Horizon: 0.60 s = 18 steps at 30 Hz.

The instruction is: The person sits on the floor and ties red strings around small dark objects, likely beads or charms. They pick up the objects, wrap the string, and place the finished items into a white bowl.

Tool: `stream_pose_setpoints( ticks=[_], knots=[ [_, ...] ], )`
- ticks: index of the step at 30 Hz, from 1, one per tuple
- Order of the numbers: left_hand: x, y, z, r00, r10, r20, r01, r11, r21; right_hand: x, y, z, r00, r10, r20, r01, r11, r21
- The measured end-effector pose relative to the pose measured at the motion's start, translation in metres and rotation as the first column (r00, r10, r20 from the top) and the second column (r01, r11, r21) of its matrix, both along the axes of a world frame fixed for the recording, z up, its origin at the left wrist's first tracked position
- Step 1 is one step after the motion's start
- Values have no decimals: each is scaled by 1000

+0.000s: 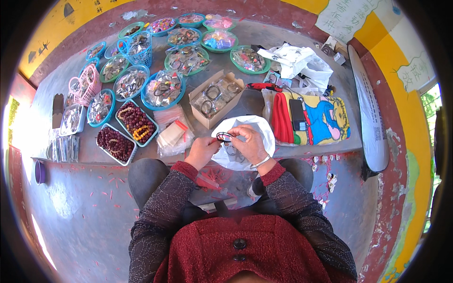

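Nearest the lens: red knitted jacket (236, 254) with two dark buttons, dark patterned sleeves reaching forward over the knees. Beyond, a grey ledge (245, 101) spread with goods within arm's reach: round green and blue trays of bagged bangles (163, 88), a cardboard box of bangles (214, 99) tilted open toward the sitter, rectangular trays of dark red bead bracelets (137, 123), a bright cartoon-print cloth (316, 120) with a black phone (297, 114) on it. White plastic sheet (245, 141) laid at the ledge edge as a work patch. Above it, left hand (202, 152) and right hand (250, 144), both closed in a fingertip pinch on a small dark bangle (224, 137), possibly half in a clear sleeve, hard to tell. Held between the hands for close handling.
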<state>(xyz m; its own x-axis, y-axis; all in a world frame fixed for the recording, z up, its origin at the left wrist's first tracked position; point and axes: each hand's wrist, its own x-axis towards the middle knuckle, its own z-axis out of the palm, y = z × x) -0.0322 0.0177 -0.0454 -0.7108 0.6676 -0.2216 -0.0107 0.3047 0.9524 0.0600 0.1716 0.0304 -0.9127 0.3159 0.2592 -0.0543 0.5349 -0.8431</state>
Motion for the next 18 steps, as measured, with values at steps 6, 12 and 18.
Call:
stream_pose_setpoints(
  ticks=[6,12,18],
  knots=[
    [6,-1,34,928,-53,-370,9,993,-121,-1,11,-5,980,126,-151,-71,943,324],
    [6,-1,27,889,-43,-457,-11,993,-114,1,17,3,953,273,-130,-138,775,616],
    [10,0,27,860,-147,-489,51,978,-203,5,13,2,958,284,-35,-188,714,674]
  ],
)
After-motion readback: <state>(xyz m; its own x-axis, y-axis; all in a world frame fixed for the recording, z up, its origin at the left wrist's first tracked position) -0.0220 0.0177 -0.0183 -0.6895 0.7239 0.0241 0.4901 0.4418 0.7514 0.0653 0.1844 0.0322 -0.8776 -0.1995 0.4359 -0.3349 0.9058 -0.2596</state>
